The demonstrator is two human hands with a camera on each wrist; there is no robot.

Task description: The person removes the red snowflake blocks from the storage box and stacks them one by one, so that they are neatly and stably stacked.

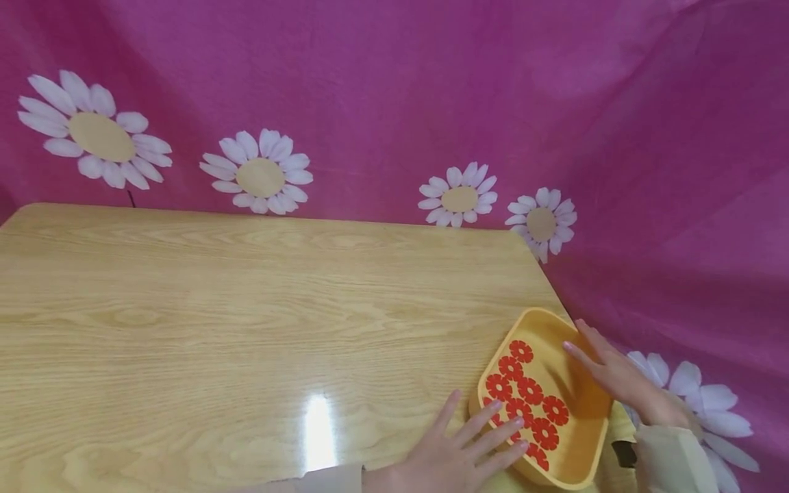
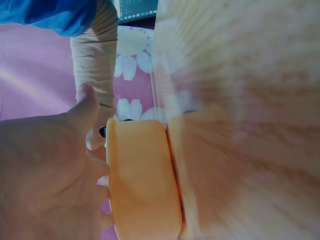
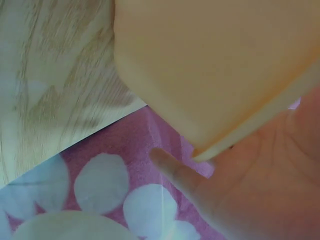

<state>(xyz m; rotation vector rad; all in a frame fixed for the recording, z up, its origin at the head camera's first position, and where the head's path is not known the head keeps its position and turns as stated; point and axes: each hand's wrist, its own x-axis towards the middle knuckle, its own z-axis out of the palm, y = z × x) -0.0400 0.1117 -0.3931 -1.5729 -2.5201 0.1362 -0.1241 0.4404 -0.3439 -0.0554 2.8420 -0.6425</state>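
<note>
On my head feed I have the yellow tray (image 1: 570,453) at the near right of the wooden table (image 1: 216,329), hard by the table's right edge, open side up. It sits askew to the table: its longer sides look to run on a slant from far left to near right, though it is only a little longer than wide, and one rounded corner points away from me toward the magenta cloth (image 1: 370,103). Inside, red flower-shaped pieces (image 1: 529,391) spread over the left part of the tray's floor, while the right part shows bare yellow; I can't tell from here whether they lie loose. The left hand (image 1: 453,455) is at the tray's near left side, its fingers straight and fanned, the tips reaching over the rim and gripping nothing that I can see. The right hand (image 1: 616,373) is at the opposite side, fingers extended over the right rim and thumb held apart, likewise not closed round anything. Whether either palm presses on the wall, I can't tell. My left wrist feed shows the tray's outer wall just beside the fingertips, and the right wrist feed shows a tray corner against the cloth beyond the table edge; I can't judge if it truly overhangs.
</note>
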